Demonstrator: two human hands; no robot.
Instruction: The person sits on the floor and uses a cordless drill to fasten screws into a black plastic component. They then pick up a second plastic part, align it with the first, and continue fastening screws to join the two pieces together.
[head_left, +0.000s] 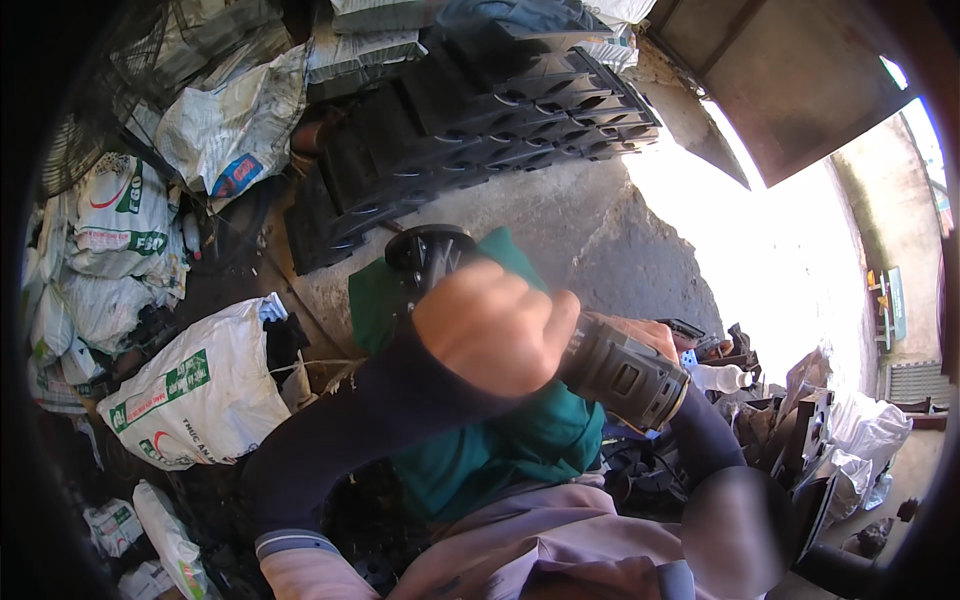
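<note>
My left hand (490, 325), smeared by motion, is closed round the front of a power tool (630, 375) with a thick, dark grey, ribbed cylindrical body. Beyond the far side of this fist shows a black round part (432, 245); the fist hides whether it joins the tool. My right hand (645, 332) lies against the far side of the body, fingers bent over it and partly hidden. The tool slants down to the right above green cloth (510, 450) over my lap.
White printed sacks (205, 385) crowd the left side. Stacked black plastic trays or casings (450, 125) stand ahead on a concrete floor (560, 215). Dark scrap parts and a white bottle (722, 378) lie close by my right arm, with silvery bags (865, 440) beyond. A wire fan guard (95, 120) is at upper left.
</note>
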